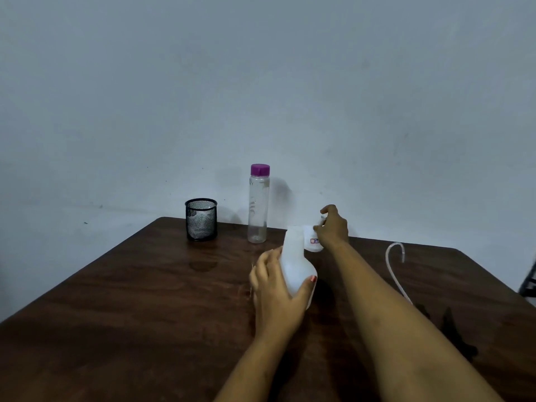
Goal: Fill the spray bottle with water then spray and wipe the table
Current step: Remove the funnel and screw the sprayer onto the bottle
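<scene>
Noted left hand (275, 288) clasped round belly of spray bottle (295, 265), upright mid-tabletop (116, 314), neck open, no head fitted. Found right hand (333, 227) reaching just beyond it, finger and thumb pinching top of white pack (311, 245). Logged tube (390, 268) lying loose to the right, apart.

Judged step: filling, not yet begun. Calls next for uncapping water bottle (257, 207) at far centre, purple cap on, then pouring into the narrow neck with left hand steadying.

Counted: two hands, one spray bottle, one water bottle, one mesh cup (201, 220), one pack, one tube.
</scene>
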Available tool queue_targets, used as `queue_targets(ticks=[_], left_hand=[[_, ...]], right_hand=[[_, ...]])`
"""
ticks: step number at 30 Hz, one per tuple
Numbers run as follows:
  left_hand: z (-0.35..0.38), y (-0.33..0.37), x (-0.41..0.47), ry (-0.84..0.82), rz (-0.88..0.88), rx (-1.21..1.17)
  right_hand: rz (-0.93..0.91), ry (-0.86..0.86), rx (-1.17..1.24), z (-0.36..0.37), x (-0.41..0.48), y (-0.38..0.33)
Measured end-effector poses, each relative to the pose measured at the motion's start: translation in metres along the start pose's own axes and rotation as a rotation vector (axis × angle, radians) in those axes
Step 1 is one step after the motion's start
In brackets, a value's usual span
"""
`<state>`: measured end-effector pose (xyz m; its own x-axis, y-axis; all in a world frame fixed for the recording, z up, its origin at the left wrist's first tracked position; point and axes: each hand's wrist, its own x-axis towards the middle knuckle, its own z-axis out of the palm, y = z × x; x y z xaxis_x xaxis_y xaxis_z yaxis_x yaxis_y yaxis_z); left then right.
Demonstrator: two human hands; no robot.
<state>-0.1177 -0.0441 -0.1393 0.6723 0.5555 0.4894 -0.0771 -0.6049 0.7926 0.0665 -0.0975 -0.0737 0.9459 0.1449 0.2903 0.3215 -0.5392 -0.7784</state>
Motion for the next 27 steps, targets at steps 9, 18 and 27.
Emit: queue_targets(ticks=[9, 18, 27], left_hand=[[0.001, 0.001, 0.001, 0.007, -0.055, 0.042], [-0.002, 0.004, 0.0, -0.029, -0.07, 0.005], [-0.001, 0.001, 0.0, -0.087, -0.001, 0.004]], right_hand=[[0.0, -0.038, 0.035, 0.035, 0.011, 0.013], [0.016, -0.095, 0.058, 0.039, 0.013, 0.021], [-0.094, 0.206, -0.166, -0.042, -0.036, 0.009]])
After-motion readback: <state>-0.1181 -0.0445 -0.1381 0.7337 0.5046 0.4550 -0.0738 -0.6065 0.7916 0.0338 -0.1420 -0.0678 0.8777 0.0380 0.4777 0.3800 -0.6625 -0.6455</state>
